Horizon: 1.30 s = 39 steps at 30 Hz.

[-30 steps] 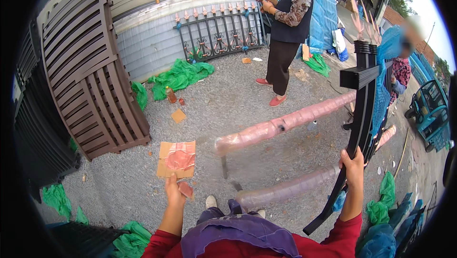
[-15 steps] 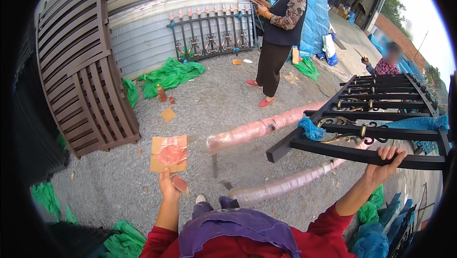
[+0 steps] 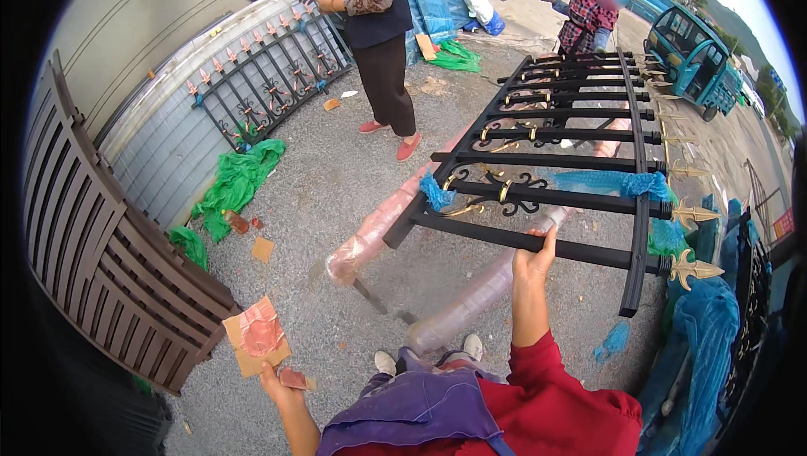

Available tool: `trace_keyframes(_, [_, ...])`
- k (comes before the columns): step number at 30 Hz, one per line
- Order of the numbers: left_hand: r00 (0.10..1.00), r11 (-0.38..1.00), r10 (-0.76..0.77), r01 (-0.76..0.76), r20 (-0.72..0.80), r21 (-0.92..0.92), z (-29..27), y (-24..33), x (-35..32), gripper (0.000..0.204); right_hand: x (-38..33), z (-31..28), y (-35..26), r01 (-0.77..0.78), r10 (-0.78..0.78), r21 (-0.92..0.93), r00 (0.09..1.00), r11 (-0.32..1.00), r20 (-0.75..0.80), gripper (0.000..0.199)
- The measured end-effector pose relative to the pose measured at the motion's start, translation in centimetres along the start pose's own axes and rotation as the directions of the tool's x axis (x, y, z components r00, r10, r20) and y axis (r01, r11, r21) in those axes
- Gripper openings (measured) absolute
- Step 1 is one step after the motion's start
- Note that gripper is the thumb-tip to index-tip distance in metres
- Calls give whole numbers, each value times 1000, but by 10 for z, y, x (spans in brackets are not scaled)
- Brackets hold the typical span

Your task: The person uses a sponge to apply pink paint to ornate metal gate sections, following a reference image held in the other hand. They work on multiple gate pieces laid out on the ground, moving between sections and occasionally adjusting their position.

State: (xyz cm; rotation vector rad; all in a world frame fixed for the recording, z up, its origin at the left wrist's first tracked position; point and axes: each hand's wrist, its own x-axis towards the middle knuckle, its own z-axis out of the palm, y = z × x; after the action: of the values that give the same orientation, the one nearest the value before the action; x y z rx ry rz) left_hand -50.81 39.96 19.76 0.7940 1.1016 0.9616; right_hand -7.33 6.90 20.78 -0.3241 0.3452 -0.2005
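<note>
My left hand (image 3: pixel 271 380) holds a square of brown cardboard (image 3: pixel 256 338) between thumb and fingers. A crinkled pinkish-red patch covers much of its face. A small reddish pad (image 3: pixel 292 379) also sits at that hand, beside the thumb; how it is held I cannot tell. My right hand (image 3: pixel 535 264) is closed round the near end bar of a black metal fence panel (image 3: pixel 525 197). The panel lies roughly level at waist height, with gold spear tips and scrolls. Blue netting (image 3: pixel 647 185) is tied to it.
Two wrapped pinkish rolls (image 3: pixel 458 321) lie beneath the panel. A person (image 3: pixel 382 44) with a flat device stands ahead; another (image 3: pixel 588 15) is at the panel's far end. Brown slatted panels (image 3: pixel 126 279) stand left, green netting (image 3: pixel 239 179) beyond. Blue netting (image 3: pixel 706 321) and fencing crowd the right.
The view has swung right, bringing a blue-green three-wheeled vehicle into sight. My right hand remains on the fence panel, and my left still carries the cardboard, now tilted.
</note>
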Motion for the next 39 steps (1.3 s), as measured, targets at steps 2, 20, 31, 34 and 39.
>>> trace_keyframes(2, [999,998,-36,36,-6,47,7,16,-15,32,-4,8,2,-27,29,27,996,999,-83,26])
trace_keyframes(20, [997,983,-17,3,75,183,61,20,-21,33,18,-170,163,-337,363,152,749,929,-555,42])
trace_keyframes(31, [990,957,-49,9,129,291,153,7,-91,27,1,-174,144,-850,797,-343,508,401,-326,40])
trace_keyframes(34, [971,967,-112,57,213,249,189,-18,-119,28,2,-136,104,-723,835,-671,465,166,-294,32])
trace_keyframes(39, [892,951,-308,272,332,150,263,-66,-160,25,18,-129,-5,-408,789,-896,603,178,-118,24])
